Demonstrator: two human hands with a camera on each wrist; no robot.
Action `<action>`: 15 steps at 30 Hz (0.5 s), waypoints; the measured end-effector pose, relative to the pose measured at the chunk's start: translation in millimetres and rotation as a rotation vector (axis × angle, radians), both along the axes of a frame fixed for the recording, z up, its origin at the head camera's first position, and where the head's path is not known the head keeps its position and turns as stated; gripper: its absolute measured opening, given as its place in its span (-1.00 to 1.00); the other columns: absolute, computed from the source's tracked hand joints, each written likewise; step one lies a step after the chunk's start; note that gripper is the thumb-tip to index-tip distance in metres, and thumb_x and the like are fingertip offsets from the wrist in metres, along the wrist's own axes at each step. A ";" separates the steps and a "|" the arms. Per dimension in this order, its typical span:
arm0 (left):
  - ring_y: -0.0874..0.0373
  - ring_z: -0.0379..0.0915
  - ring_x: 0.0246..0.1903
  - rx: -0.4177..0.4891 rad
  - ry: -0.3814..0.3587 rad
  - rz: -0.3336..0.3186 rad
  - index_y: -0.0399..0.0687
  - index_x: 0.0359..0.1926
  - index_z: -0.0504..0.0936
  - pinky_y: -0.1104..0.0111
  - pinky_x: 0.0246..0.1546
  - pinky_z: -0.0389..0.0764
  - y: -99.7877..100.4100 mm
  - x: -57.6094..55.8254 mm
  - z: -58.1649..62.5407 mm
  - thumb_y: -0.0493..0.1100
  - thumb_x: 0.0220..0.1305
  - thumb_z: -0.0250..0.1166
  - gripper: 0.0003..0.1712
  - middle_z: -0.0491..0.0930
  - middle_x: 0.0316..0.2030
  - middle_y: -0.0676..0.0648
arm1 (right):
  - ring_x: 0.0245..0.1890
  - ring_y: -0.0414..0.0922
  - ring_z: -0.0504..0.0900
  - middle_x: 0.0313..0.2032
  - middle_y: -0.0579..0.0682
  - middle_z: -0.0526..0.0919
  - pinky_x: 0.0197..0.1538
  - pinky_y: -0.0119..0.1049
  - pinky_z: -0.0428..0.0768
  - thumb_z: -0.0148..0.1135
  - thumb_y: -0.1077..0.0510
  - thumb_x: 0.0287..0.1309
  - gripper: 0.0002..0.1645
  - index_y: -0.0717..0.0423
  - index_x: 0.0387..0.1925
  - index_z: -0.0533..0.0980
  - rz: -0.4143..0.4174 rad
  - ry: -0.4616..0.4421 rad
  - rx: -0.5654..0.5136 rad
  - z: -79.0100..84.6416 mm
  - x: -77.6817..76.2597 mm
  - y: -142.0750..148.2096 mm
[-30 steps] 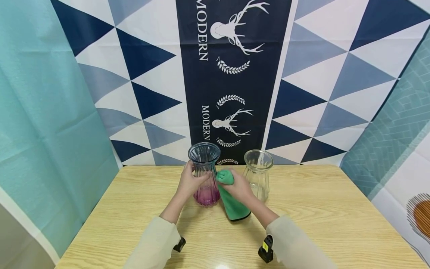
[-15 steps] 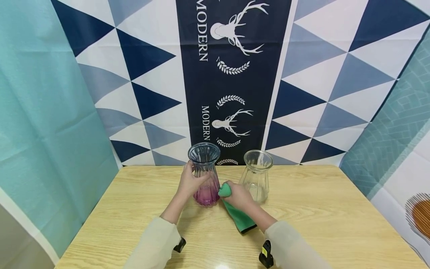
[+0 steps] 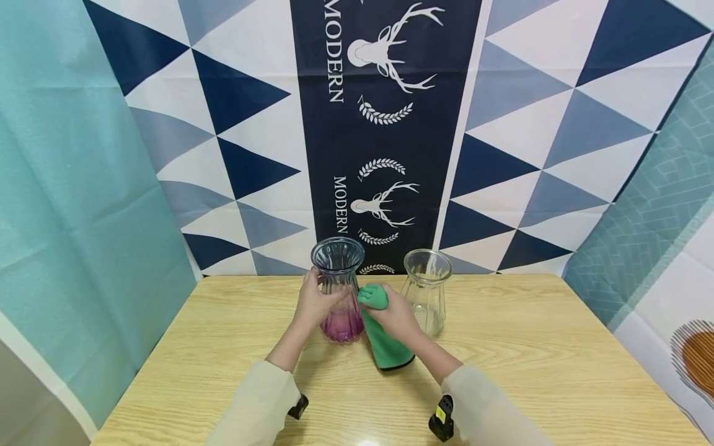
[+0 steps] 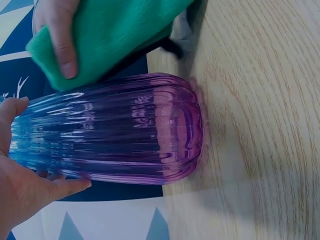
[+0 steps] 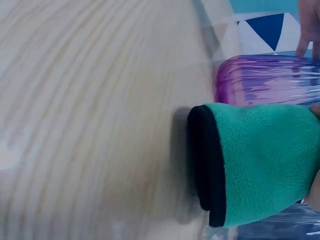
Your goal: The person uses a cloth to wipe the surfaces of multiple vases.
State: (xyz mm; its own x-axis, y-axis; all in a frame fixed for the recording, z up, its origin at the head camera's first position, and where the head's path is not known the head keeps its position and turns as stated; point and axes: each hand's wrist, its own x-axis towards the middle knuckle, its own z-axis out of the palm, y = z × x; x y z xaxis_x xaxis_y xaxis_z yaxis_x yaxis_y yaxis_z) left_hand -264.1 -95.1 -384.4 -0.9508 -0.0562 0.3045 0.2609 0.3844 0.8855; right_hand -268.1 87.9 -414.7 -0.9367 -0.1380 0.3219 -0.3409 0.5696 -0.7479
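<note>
A ribbed glass vase (image 3: pixel 341 310), blue at the flared rim and fading to purple at the base, stands upright at the back of the table. My left hand (image 3: pixel 317 302) grips its left side, thumb across the front and fingers around the far side. In my right hand (image 3: pixel 395 313) is a green cloth (image 3: pixel 387 347) with a black edge, bunched at the top and hanging down. That cloth lies against the vase's right side, as the left wrist view (image 4: pixel 110 40) shows. In the right wrist view, the cloth's lower end covers part of the purple base.
A clear glass vase (image 3: pixel 428 297) stands upright just right of my right hand, partly hidden by it. The wooden table (image 3: pixel 513 371) ends at a patterned backdrop (image 3: pixel 251 186) close behind both vases. A teal curtain (image 3: pixel 72 204) hangs at the left.
My right hand with the green cloth dipped down along the vase's side, then came back up. The left hand and both vases have stayed in place.
</note>
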 end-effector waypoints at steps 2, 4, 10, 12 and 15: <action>-0.22 0.32 0.16 -0.003 -0.003 0.002 -0.29 0.20 0.28 -0.06 0.22 0.36 0.4 -0.3 0.3 -0.08 -0.02 0.42 -0.19 0.34 0.13 -0.32 | -0.08 0.04 0.62 -0.09 0.09 0.66 0.00 -0.03 0.58 0.39 0.12 -0.02 -0.46 0.05 0.05 0.48 -0.005 0.017 -0.033 5.3 -1.2 -1.9; -0.22 0.32 0.16 -0.006 -0.005 0.001 -0.30 0.20 0.28 -0.05 0.22 0.36 0.7 -0.7 0.4 -0.08 -0.02 0.42 -0.19 0.34 0.12 -0.32 | -0.06 0.04 0.61 -0.06 0.09 0.65 0.01 -0.02 0.58 0.39 0.12 -0.02 -0.44 0.05 0.07 0.47 -0.004 0.041 -0.069 10.2 -2.2 -3.5; -0.22 0.32 0.17 -0.032 0.000 0.009 -0.31 0.24 0.25 -0.03 0.24 0.35 1.0 -1.6 1.0 -0.12 -0.05 0.41 -0.15 0.35 0.11 -0.34 | -0.03 0.03 0.59 -0.03 0.10 0.63 0.04 -0.03 0.55 0.40 0.13 -0.02 -0.41 0.05 0.10 0.45 0.014 0.121 -0.154 20.5 -4.6 -7.4; -0.21 0.32 0.18 -0.045 -0.002 0.011 -0.30 0.26 0.24 -0.02 0.24 0.35 0.9 -1.9 1.2 -0.12 -0.06 0.41 -0.13 0.36 0.12 -0.34 | -0.05 0.02 0.60 -0.04 0.10 0.64 0.01 -0.04 0.56 0.40 0.12 -0.02 -0.42 0.01 0.10 0.45 0.010 0.136 -0.153 22.4 -4.5 -8.0; -0.21 0.32 0.18 -0.049 -0.001 0.005 -0.30 0.26 0.24 -0.02 0.24 0.36 0.7 -2.1 1.7 -0.12 -0.07 0.42 -0.12 0.37 0.12 -0.33 | -0.08 0.02 0.61 -0.06 0.09 0.65 -0.01 -0.06 0.56 0.40 0.10 -0.03 -0.42 -0.01 0.09 0.46 0.008 0.146 -0.140 24.7 -4.3 -8.6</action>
State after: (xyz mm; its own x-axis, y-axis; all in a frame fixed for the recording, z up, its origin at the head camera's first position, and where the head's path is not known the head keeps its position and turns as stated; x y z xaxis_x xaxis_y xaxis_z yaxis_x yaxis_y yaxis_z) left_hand -266.1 -94.4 -382.7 -0.9508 -0.0459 0.3064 0.2584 0.4282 0.8660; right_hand -272.3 79.3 -390.0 -0.8779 -0.0897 0.4704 -0.4553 0.4605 -0.7620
